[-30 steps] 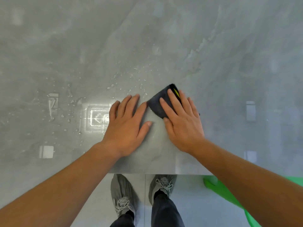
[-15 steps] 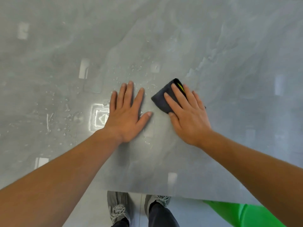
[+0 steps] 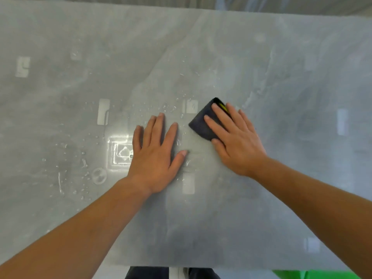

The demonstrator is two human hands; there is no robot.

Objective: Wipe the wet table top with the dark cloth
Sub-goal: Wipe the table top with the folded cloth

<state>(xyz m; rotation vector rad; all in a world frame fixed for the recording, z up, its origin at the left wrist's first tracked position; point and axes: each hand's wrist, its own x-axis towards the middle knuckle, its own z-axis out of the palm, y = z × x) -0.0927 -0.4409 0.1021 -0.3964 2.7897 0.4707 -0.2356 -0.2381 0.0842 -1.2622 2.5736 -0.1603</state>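
Water droplets dot the grey table top at nine o'clock of the left hand, which lies flat on it, fingers spread, holding nothing. At that hand's one o'clock lies the folded dark cloth, pressed onto the table by the straight fingers of the right hand.

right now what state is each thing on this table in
grey stone-look table top: wet, droplets scattered left and centre
dark folded cloth with yellow tag: flat on the table, pressed under right fingers
left hand: flat, fingers spread, rests on the table apart from the cloth
right hand: straight fingers press the cloth
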